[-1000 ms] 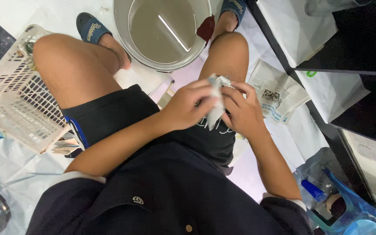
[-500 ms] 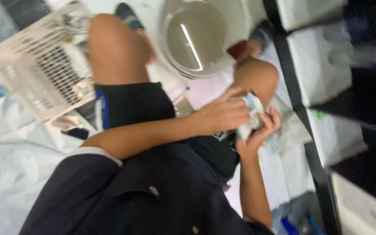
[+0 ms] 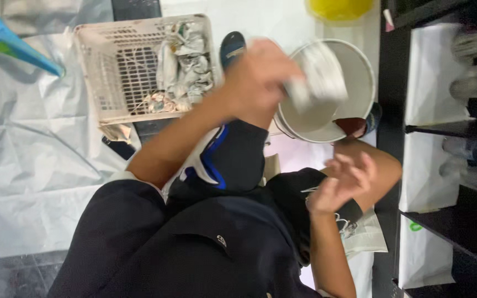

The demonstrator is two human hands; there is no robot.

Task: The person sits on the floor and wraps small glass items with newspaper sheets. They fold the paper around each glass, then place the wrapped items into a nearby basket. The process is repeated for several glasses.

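Observation:
My left hand is raised and blurred, shut on a crumpled white packet held over the round metal bowl. My right hand hangs open above my right knee, fingers spread, holding nothing. I sit in a dark jacket and dark shorts, knees bent, a blue slipper on my left foot beside the bowl.
A white plastic basket with crumpled silvery wrappers stands at the upper left on a pale sheet. A yellow bowl sits at the top. Black shelves with white bags and bottles run along the right. A blue object lies at the top left.
My left hand has lifted the white packet away from my lap and out over the metal bowl. My right hand has let go and opened. The view has swung left.

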